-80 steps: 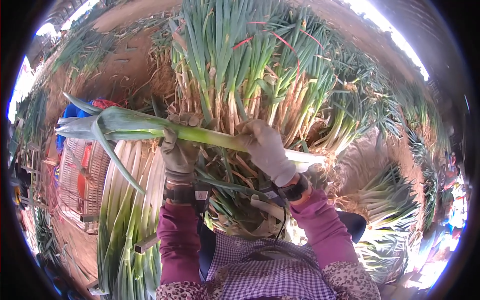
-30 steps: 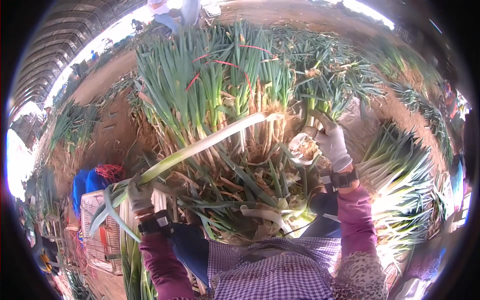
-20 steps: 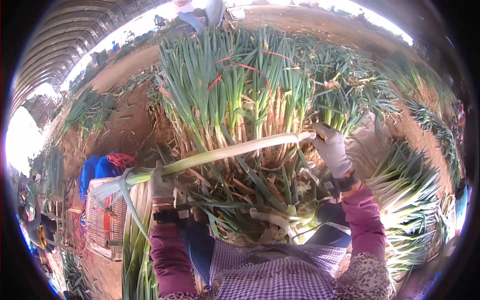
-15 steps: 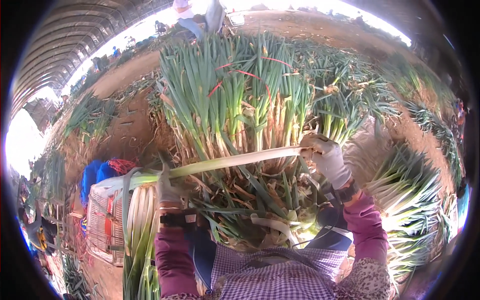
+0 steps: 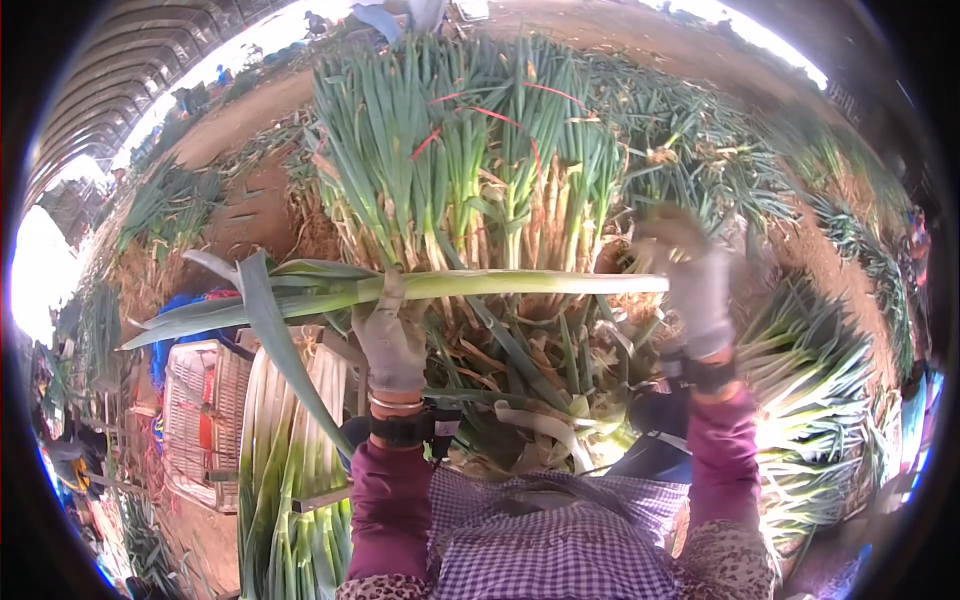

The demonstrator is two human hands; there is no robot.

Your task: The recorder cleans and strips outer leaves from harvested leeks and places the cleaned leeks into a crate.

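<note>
A long green onion lies level in front of me, its pale stalk to the right and its green leaves hanging off to the left. My left hand, in a light glove, is closed around it where white turns to green. My right hand, also gloved, is beside the bare root end; motion smears its fingers, so I cannot tell whether it grips anything. Below my left hand, pale-stalked green onions lie side by side in a rack, leaves toward me. Stripped leaves and skins are heaped between my arms.
Large upright bundles of green onions with red ties stand straight ahead. More pale-stalked onions lie fanned out at my right. A wire-mesh plastic basket sits at left, with blue material behind it. Another person's legs show at the back.
My left hand has moved up and right with the onion, whose leaves now swing into view. The right hand has moved right, off the root end, and blurs. The onion is more level.
</note>
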